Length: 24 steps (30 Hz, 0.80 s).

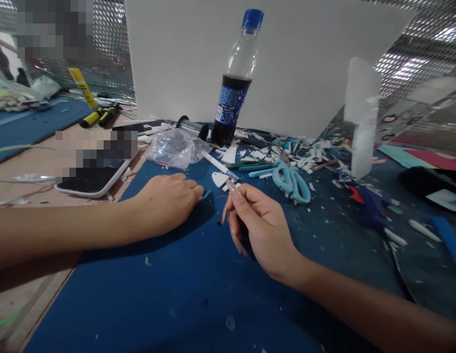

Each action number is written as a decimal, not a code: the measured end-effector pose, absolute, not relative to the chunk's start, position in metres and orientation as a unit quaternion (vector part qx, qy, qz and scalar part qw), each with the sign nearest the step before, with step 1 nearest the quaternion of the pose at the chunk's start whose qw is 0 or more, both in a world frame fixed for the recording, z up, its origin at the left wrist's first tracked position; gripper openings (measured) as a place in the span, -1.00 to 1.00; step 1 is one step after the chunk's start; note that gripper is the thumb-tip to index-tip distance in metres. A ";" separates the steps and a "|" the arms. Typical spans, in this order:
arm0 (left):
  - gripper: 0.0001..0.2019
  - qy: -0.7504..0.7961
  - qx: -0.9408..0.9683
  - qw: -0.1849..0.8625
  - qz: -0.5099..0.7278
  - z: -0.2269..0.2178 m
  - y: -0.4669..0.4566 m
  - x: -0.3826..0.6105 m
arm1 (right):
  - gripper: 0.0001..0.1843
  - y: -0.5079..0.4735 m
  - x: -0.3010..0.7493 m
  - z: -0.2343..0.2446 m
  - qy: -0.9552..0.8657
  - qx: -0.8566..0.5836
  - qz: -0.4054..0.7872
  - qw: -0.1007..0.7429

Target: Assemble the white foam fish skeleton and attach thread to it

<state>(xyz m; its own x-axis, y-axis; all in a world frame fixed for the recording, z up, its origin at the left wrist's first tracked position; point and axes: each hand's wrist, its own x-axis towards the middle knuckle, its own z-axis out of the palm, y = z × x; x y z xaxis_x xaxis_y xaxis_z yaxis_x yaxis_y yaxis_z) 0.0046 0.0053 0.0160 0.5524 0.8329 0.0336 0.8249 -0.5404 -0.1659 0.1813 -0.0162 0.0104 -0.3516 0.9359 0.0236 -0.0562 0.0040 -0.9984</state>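
My left hand [172, 200] rests back up on the blue cutting mat [154, 289], its fingers curled under and mostly hidden. A thin green bit [206, 195] shows at its fingertips; whether they grip it is unclear. To the right, my right hand [262, 225] is raised over the mat with thumb and fingers drawn together. What they hold, if anything, I cannot make out. Just beyond the thumb tip lies a small rounded white piece [219, 179]. A tiny black speck [218, 223] shows by a fingertip. Light-blue scissors [292, 181] lie beyond my right hand.
A cola bottle [231, 88] with a blue cap stands before a white board [183, 59]. White scraps [308, 152] litter the back. A clear plastic bag [172, 147] and a phone [99, 176] lie left. Rightward are an upright white foam piece [362, 122] and a purple glue gun [371, 203].
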 end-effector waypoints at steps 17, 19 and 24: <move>-0.71 -0.546 -0.827 -0.064 -0.116 0.039 0.023 -0.008 | -0.70 -0.007 0.182 0.005 -0.533 -0.383 0.622 0.427; -0.70 -0.536 -0.831 -0.077 -0.128 0.037 0.024 -0.008 | -0.70 -0.007 0.182 0.005 -0.530 -0.382 0.623 0.429; -0.76 -0.534 -0.828 -0.084 -0.150 0.033 0.026 -0.010 | -0.68 -0.007 0.183 0.005 -0.539 -0.384 0.621 0.420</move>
<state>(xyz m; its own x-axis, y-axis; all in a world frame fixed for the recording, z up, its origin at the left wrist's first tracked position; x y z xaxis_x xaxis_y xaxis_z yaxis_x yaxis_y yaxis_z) -0.0095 0.0263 0.0330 0.3842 0.9095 0.1584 0.8596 -0.4150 0.2981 0.1831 -0.0070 0.0047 -0.3519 0.9357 -0.0241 -0.1079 -0.0661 -0.9920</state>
